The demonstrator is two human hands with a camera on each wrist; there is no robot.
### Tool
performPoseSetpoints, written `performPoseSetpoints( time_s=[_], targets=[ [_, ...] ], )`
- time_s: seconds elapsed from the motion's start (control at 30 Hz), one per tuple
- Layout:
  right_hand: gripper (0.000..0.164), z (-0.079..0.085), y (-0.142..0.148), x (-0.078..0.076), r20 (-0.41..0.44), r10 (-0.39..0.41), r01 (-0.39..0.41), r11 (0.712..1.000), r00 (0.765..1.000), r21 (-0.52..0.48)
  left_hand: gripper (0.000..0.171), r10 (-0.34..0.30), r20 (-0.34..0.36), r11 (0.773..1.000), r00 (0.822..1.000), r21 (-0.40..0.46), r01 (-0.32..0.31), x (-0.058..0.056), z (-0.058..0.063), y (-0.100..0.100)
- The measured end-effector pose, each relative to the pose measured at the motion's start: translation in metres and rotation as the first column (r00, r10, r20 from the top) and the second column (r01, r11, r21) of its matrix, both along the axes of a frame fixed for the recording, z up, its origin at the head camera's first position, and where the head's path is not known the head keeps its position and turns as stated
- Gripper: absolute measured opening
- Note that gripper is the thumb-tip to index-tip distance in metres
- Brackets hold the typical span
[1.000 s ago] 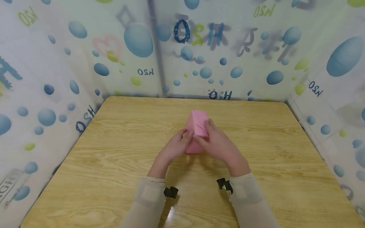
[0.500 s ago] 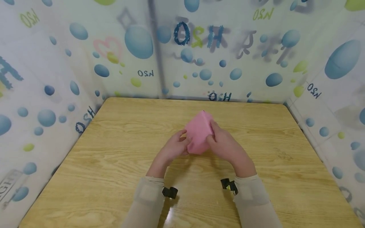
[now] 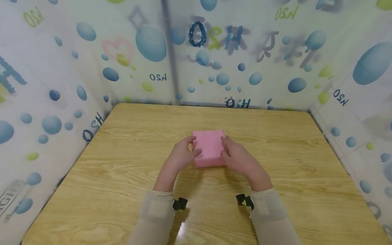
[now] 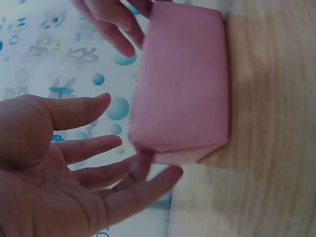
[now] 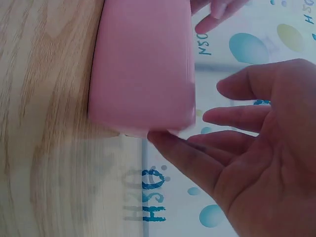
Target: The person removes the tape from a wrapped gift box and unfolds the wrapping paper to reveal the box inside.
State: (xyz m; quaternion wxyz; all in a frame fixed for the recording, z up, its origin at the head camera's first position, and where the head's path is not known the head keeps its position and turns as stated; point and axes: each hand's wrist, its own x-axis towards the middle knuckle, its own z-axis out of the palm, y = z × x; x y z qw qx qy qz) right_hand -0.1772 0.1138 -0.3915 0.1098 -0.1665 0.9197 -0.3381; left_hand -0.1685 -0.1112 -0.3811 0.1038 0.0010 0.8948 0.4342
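A pink box lies flat on the wooden table, its broad face up in the head view. At its left end is my left hand, with fingers extended and spread. My right hand is at the right end in a similar pose. In the left wrist view, fingertips of the left hand reach the end of the pink box. The right wrist view shows a finger of the right hand at the box's other end, with the remaining fingers apart from it.
The wooden table extends around the box on all sides. Behind it and along both sides stand white walls printed with blue and green bubbles and lettering. A small black device is strapped at each wrist.
The pink box has turned from upright, through a tilted pose between both hands, to lying flat on the table. My fingers have loosened, and the hands now flank its two ends.
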Motion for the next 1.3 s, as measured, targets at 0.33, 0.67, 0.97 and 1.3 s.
performPoseSetpoints(
  time_s=[0.33, 0.67, 0.97, 1.3],
  targets=[
    [0.066, -0.006, -0.003, -0.006, -0.005, 0.027, -0.026, 0.993, 1.000, 0.115, 0.067, 0.006, -0.021, 0.993, 1.000, -0.115, -0.008, -0.006, -0.012, 0.008],
    [0.062, -0.008, -0.003, -0.017, 0.055, -0.018, 0.015, 0.999, 0.998, 0.048, 0.071, 0.036, -0.035, 0.996, 0.999, -0.080, -0.039, -0.014, -0.018, 0.013],
    [0.060, -0.011, -0.005, -0.020, 0.071, -0.043, 0.041, 0.999, 0.997, 0.033, 0.075, 0.052, -0.020, 0.994, 0.998, -0.090, -0.054, -0.017, -0.021, 0.015],
    [0.060, -0.011, -0.005, -0.017, 0.074, -0.049, 0.046, 0.998, 0.996, 0.039, 0.075, 0.063, -0.041, 0.995, 0.997, -0.078, -0.066, -0.018, -0.024, 0.011]
  ],
)
